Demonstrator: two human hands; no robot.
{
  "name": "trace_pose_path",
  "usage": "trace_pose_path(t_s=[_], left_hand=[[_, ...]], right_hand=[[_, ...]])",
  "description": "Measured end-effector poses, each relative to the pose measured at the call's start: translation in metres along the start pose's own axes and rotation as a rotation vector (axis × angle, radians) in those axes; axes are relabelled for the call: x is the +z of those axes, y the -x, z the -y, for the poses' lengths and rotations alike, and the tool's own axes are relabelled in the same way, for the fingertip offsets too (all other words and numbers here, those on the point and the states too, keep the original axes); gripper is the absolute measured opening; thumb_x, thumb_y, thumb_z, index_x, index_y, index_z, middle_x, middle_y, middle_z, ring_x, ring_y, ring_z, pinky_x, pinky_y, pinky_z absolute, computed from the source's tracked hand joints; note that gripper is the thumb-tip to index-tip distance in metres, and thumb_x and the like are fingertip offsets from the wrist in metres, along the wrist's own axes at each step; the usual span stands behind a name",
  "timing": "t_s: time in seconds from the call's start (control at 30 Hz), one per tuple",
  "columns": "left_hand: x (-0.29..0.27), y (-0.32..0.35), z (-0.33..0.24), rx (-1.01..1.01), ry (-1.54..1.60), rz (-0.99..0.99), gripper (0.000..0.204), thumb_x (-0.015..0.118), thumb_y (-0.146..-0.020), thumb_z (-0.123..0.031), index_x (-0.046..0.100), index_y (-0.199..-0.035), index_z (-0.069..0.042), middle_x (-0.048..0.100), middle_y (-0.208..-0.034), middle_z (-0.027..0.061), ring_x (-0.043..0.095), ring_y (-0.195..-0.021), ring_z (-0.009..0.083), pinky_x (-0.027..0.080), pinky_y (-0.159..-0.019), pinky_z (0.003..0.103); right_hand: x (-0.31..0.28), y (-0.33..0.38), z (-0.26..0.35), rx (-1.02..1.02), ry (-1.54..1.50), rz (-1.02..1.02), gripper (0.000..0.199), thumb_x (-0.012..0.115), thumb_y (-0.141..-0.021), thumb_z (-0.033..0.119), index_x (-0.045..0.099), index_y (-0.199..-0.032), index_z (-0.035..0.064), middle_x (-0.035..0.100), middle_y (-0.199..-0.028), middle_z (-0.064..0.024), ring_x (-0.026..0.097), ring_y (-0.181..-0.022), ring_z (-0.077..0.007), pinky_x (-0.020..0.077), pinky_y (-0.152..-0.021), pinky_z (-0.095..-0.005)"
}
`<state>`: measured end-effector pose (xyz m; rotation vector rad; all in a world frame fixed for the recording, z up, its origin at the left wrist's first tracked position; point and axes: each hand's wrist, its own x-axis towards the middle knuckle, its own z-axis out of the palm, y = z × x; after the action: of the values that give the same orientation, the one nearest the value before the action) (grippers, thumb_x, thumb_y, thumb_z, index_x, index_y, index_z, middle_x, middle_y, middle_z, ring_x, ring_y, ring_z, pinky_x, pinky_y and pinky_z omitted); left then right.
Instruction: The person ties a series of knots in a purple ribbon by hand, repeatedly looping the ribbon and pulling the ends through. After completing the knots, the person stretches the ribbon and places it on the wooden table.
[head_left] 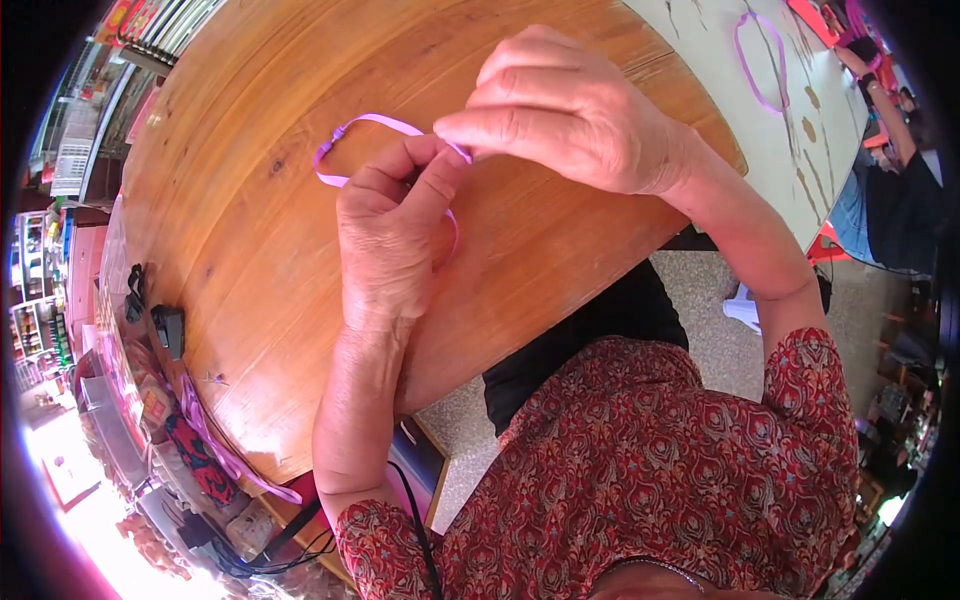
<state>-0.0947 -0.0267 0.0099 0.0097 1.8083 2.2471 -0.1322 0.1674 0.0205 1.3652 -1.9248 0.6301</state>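
A thin purple ribbon (pixel 385 119) with a small knot on its far left part loops above the wooden table. My left hand (pixel 385 235) pinches it between thumb and index finger, and a stretch of ribbon hangs down beside the wrist. A short piece sticks out past those fingertips. Right there, my right hand (pixel 575 120) comes in from the right with fingers closed together, its tips meeting the ribbon and touching the left fingertips. Exactly how the right fingertips grip the ribbon is partly hidden.
The round wooden table (pixel 260 260) spreads under both hands. More purple ribbons (pixel 215 440) lie along its left edge, near a small black object (pixel 168 330). On a white table (pixel 690 50) at the far right rests another purple loop (pixel 740 50). A person (pixel 890 200) is beyond it.
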Motion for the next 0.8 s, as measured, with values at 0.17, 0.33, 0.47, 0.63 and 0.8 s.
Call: trace_pose_path(t_s=[0.17, 0.33, 0.47, 0.63, 0.8], left_hand=[[0.005, -0.001, 0.007, 0.117, 0.038, -0.069, 0.014, 0.065, -0.088, -0.013, 0.063, -0.092, 0.0, 0.054, -0.072, -0.0045, 0.041, -0.055, 0.0007, 0.029, -0.045, 0.017], [0.008, -0.001, 0.007, 0.217, 0.007, -0.138, 0.014, 0.065, -0.088, -0.014, 0.062, -0.09, -0.001, 0.053, -0.069, -0.0051, 0.039, -0.052, 0.0007, 0.029, -0.044, 0.017], [0.011, 0.002, 0.007, 0.289, -0.046, -0.13, 0.011, 0.063, -0.089, -0.012, 0.061, -0.088, -0.001, 0.052, -0.067, -0.0053, 0.039, -0.052, 0.0007, 0.03, -0.045, 0.016], [0.011, 0.002, 0.008, 0.314, -0.044, -0.127, 0.007, 0.061, -0.09, -0.009, 0.061, -0.088, -0.002, 0.052, -0.068, -0.0052, 0.041, -0.055, 0.0007, 0.031, -0.047, 0.016], [0.013, 0.005, 0.004, 0.219, 0.18, -0.068, 0.007, 0.06, -0.091, -0.01, 0.061, -0.093, -0.003, 0.056, -0.077, -0.0041, 0.045, -0.065, 0.0017, 0.034, -0.054, 0.016]], right_hand=[[0.006, 0.001, 0.007, 0.233, 0.018, -0.122, 0.023, 0.073, -0.07, 0.013, 0.066, -0.091, 0.0052, 0.061, -0.078, -0.0037, 0.058, -0.076, -0.0194, 0.0465, -0.067, -0.0312], [0.009, 0.002, 0.024, 0.467, -0.213, -0.191, 0.023, 0.078, -0.068, 0.007, 0.066, -0.088, 0.0025, 0.062, -0.075, -0.0059, 0.06, -0.07, -0.0188, 0.0471, -0.061, -0.0286], [0.014, -0.002, 0.027, 0.515, -0.262, -0.173, 0.015, 0.074, -0.073, 0.004, 0.065, -0.086, 0.0025, 0.062, -0.075, -0.0058, 0.06, -0.067, -0.0161, 0.0465, -0.059, -0.0258], [0.015, -0.004, 0.033, 0.646, -0.395, -0.194, 0.005, 0.068, -0.08, 0.002, 0.065, -0.084, 0.0022, 0.062, -0.072, -0.0021, 0.057, -0.064, -0.0091, 0.0439, -0.057, -0.0232], [0.01, -0.008, 0.033, 1.024, -0.878, -0.168, 0.007, 0.064, -0.085, 0.008, 0.064, -0.086, 0.0009, 0.059, -0.075, 0.0026, 0.05, -0.065, -0.0042, 0.0404, -0.057, -0.0202]])
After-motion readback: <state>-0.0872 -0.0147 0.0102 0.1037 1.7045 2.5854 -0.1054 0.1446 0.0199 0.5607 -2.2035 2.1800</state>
